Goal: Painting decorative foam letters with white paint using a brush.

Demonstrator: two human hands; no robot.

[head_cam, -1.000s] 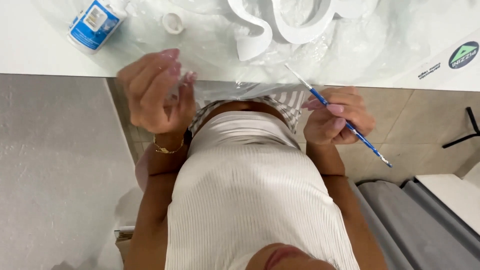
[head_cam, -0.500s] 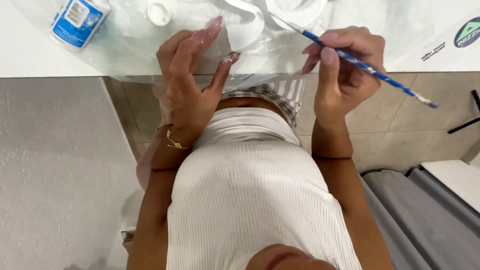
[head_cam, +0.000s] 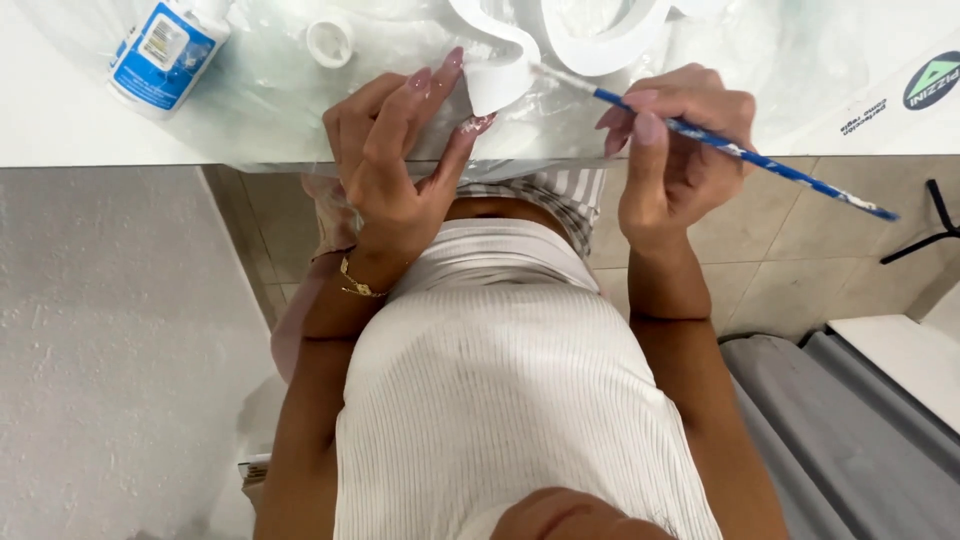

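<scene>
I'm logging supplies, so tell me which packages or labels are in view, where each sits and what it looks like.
Bottle: top left on the table, white, blue label, lying tilted.
Round logo sticker: top right on the table, dark circle, green triangle.
White cap: beside the bottle.

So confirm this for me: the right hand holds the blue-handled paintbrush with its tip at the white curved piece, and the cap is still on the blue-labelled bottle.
One detail is wrong: the cap is off, lying on the plastic sheet beside the bottle. The rest holds in the head view: the right hand holds the paintbrush, tip at the white curved piece, which the left hand steadies.
</scene>
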